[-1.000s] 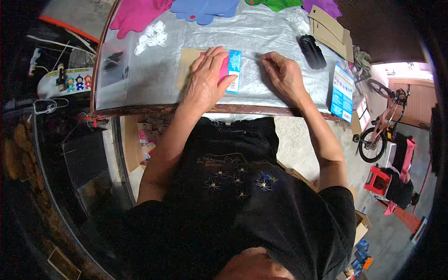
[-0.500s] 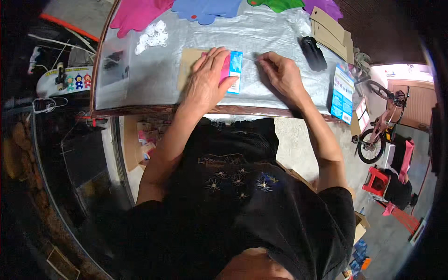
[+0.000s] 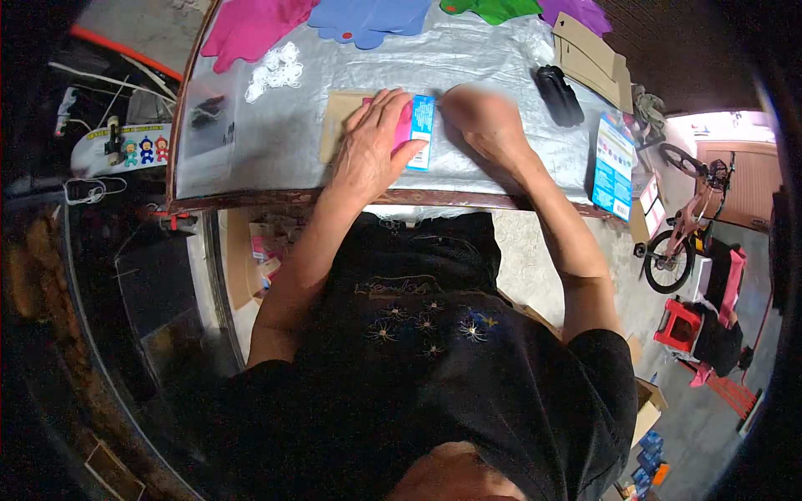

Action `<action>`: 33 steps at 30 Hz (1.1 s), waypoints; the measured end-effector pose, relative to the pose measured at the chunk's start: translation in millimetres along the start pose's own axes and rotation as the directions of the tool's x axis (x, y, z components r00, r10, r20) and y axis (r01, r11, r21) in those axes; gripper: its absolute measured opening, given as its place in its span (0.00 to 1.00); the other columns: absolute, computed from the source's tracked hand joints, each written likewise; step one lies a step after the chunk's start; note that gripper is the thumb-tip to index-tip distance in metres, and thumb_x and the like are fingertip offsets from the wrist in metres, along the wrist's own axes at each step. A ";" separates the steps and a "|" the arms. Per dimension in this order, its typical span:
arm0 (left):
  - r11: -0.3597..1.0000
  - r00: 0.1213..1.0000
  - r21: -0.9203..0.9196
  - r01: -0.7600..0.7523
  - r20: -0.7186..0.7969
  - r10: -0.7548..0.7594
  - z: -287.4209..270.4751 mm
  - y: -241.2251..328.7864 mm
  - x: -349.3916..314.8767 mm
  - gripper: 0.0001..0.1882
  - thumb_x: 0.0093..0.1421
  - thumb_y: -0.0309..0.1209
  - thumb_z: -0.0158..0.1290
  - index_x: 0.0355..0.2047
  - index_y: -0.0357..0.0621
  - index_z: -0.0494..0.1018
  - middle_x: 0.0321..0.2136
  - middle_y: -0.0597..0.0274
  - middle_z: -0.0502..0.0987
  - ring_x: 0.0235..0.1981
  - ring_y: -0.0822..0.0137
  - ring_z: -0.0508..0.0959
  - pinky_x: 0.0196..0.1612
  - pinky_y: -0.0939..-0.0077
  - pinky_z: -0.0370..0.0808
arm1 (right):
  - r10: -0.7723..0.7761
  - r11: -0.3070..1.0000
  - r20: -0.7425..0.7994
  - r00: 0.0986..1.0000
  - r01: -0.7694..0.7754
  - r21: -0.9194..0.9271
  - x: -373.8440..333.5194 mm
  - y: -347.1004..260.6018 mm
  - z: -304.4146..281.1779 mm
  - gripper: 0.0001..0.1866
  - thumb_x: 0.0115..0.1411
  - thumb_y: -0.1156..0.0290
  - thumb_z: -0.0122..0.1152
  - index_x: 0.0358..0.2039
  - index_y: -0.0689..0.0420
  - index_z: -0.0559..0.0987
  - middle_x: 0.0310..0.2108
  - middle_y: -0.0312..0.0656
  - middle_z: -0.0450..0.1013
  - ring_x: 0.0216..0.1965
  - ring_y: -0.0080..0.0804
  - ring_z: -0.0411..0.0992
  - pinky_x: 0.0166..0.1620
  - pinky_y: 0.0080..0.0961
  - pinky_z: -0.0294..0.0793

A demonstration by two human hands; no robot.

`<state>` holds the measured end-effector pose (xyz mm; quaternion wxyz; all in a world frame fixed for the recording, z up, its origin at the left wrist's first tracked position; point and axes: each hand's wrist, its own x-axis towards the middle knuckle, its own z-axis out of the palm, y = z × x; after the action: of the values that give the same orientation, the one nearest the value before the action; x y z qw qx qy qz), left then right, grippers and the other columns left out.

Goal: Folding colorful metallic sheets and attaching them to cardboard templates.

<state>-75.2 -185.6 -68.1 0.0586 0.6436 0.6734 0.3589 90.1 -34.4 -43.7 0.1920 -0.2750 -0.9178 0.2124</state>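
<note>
My left hand (image 3: 370, 146) lies flat with its fingers stretched out. Beneath it is a folded pink piece (image 3: 403, 129) on a tan cardboard sheet (image 3: 334, 125). A blue printed card (image 3: 423, 125) runs along the pink piece's right edge, and my left thumb touches its lower part. Just right of the card is my right hand (image 3: 484, 113), smeared by motion, so its fingers and anything in them cannot be made out. A black tool-like object (image 3: 558, 96) rests on the silver table cover farther right.
White string-like loops (image 3: 276, 71) lie at the upper left of the table (image 3: 276, 150). Pink (image 3: 251, 29), blue (image 3: 368, 18) and green (image 3: 493, 8) cut pieces line the far side. Cardboard pieces (image 3: 589, 58) and a blue-and-white printed card (image 3: 614, 167) sit at the right edge.
My right hand has moved left toward the blue card and is now blurred. My left hand stays flat on the pink piece.
</note>
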 end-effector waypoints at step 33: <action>0.316 0.869 -0.812 0.491 0.480 -0.118 -60.8 -27.5 80.3 0.16 0.66 0.31 0.58 0.50 0.36 0.75 0.42 0.66 0.79 0.42 0.75 0.77 0.45 0.78 0.75 | 0.444 0.461 -0.053 0.895 -0.177 0.870 -41.6 -20.7 -16.2 0.15 0.66 0.66 0.64 0.45 0.66 0.82 0.37 0.37 0.80 0.35 0.22 0.76 0.42 0.20 0.76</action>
<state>-143.9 -135.0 -8.0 0.5846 0.4097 0.4498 0.5368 121.2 -69.9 -29.6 0.3825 -0.3368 -0.5942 0.6222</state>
